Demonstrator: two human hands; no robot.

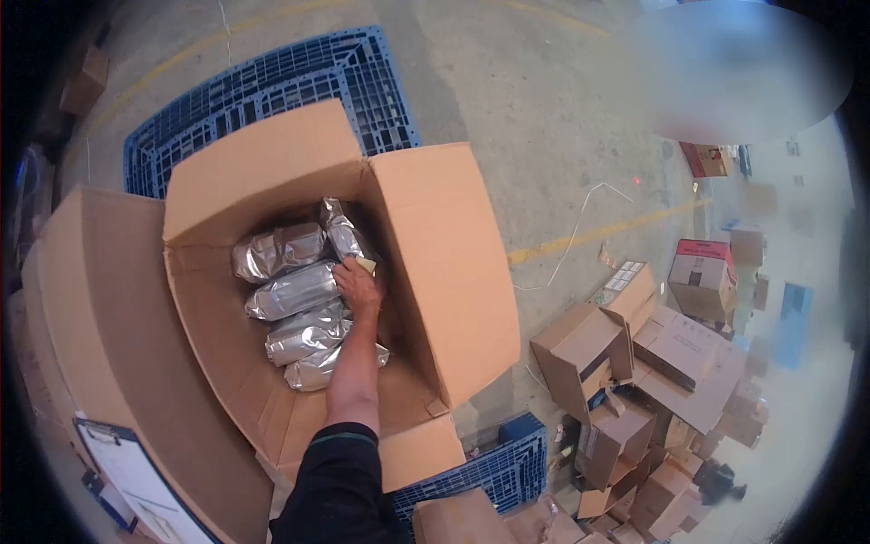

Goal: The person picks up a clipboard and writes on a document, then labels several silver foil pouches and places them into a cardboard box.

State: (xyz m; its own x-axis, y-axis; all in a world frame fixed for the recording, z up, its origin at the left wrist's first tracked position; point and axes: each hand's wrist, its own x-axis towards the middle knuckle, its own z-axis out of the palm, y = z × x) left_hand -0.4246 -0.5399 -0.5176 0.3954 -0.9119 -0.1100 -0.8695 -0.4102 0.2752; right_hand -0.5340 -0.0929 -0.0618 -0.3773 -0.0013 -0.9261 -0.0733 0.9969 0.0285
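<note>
My left hand point(360, 286) reaches down into a large open cardboard box point(222, 322), with the fingers closed. A small pale yellow piece point(365, 265) shows at the fingertips; its kind cannot be made out. Several silver foil bags lie inside the box. One foil bag point(343, 231) stands tilted just beyond the hand, and another foil bag point(292, 290) lies beside it on the left. Nearer to me, a further foil bag point(317, 370) is partly covered by my forearm. My right hand is out of view.
The box's flaps point(444, 272) are spread outward. A blue plastic pallet point(263, 91) lies beyond it, and another blue pallet point(480, 476) is at the near right. A clipboard point(136, 476) with paper is at lower left. Several cardboard boxes point(616, 435) are piled at right.
</note>
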